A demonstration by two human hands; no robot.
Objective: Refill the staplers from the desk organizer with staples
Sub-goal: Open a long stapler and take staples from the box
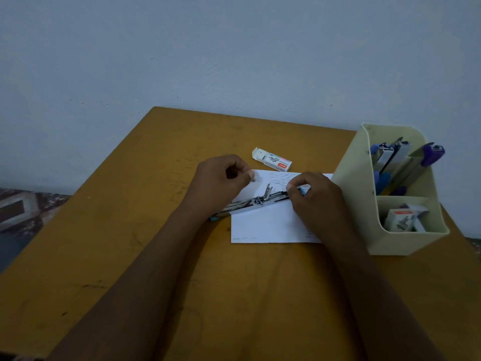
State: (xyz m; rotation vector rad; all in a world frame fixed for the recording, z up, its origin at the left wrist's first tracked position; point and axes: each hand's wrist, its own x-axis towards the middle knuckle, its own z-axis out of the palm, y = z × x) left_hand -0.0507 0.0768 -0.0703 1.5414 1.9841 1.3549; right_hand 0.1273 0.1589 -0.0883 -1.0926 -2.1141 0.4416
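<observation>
A blue stapler (256, 201) lies folded flat open across the left edge of a white sheet of paper (270, 225), its metal channel facing up. My right hand (312, 196) pinches the stapler's right end. My left hand (223, 182) hovers just above the stapler's left half, thumb and forefinger pinched on something small and pale; I cannot tell whether it is a staple strip. An open staple box (272, 159) rests behind the paper. The cream desk organizer (364, 204) at the right holds several more staplers (406, 160) and staple boxes (402, 220).
Everything sits on a yellow-brown desk (156, 243) pushed against a pale blue wall. The desk's left edge drops off to a patterned floor (23, 207). The organizer stands close to the desk's right edge.
</observation>
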